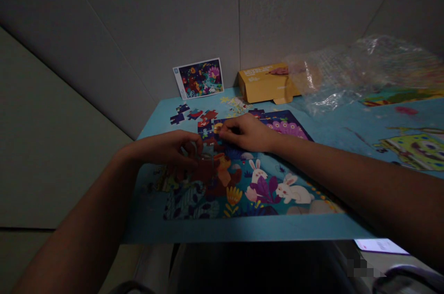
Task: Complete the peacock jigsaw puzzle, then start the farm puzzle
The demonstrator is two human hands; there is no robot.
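A jigsaw puzzle [267, 206], largely joined, lies on the blue tabletop, picturing white rabbits, a fox, plants and a pink-purple fan-shaped figure. My right hand [251, 133] rests over its upper part, thumb and fingertips drawn together at a puzzle piece [218, 126] with a yellow shape. Whether that piece is lifted or lying flat I cannot tell. Above the puzzle's left side is my left hand [173, 147], its fingers loosely bent and apart, with nothing visible in them. Several loose puzzle pieces [178, 118] lie beyond the left hand, near the puzzle's upper left corner.
A reference picture card [201, 78] leans against the wall. Right of it stands a yellow box [263, 85], partly under crumpled clear plastic [333, 76]. Small yellowish bits [237, 105] lie before the box. A lit phone [381, 246] is below the table's front edge.
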